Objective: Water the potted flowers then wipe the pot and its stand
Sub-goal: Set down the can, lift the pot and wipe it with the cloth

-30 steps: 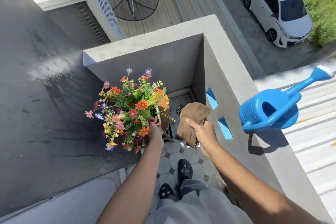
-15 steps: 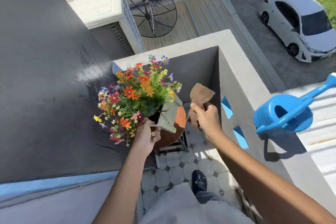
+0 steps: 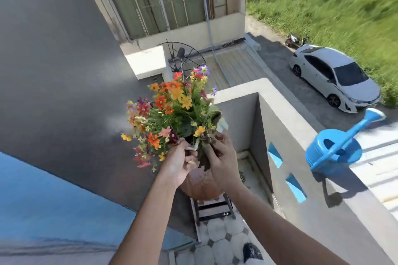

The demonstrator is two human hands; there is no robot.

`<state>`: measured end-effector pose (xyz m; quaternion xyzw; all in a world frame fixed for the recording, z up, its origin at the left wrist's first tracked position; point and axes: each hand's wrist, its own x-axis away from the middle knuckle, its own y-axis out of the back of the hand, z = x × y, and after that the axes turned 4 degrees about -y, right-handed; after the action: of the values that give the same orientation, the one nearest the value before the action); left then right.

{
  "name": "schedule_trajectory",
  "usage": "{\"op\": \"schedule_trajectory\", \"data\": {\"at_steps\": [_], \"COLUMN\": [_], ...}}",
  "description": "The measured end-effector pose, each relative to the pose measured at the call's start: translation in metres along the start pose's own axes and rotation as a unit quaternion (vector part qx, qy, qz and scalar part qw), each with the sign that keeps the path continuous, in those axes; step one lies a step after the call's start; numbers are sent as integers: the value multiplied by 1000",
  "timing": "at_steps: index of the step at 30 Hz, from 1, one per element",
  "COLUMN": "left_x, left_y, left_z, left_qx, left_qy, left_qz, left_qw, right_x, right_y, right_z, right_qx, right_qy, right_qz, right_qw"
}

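A bunch of mixed orange, red, yellow and purple flowers fills a round terracotta pot that rests on a black metal stand. My left hand grips the pot's rim just under the blooms. My right hand is pressed against the rim beside it, closed on a dark brown cloth that hangs between the two hands. The hands and flowers hide most of the rim. A blue watering can stands on the parapet to the right, apart from both hands.
A grey concrete parapet with blue cut-outs runs along the right. A dark grey wall closes the left side. Pale hexagon tiles cover the narrow floor below, with my shoe on them. Far below is a white car.
My right hand has carried the brown cloth from beside the pot onto its rim, next to my left hand. My view has tilted upward, and the left hand stays at the rim.
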<state>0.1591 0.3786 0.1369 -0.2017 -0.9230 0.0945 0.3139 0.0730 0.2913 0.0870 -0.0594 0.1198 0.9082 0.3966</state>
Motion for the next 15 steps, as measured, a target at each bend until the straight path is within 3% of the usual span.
{"op": "schedule_trajectory", "data": {"at_steps": [4, 10, 15], "left_x": [12, 33, 43], "left_y": [14, 27, 30], "left_z": [-14, -26, -32], "left_qx": [-7, 23, 20], "left_qy": [-10, 24, 18], "left_qz": [26, 83, 98], "left_qw": [1000, 996, 995], "right_x": [19, -31, -47], "right_y": [-8, 0, 6], "right_z": [16, 42, 19], "right_qx": [-16, -26, 26], "right_qy": [24, 13, -35], "right_qz": [0, -91, -160], "right_qw": [1000, 995, 986]}}
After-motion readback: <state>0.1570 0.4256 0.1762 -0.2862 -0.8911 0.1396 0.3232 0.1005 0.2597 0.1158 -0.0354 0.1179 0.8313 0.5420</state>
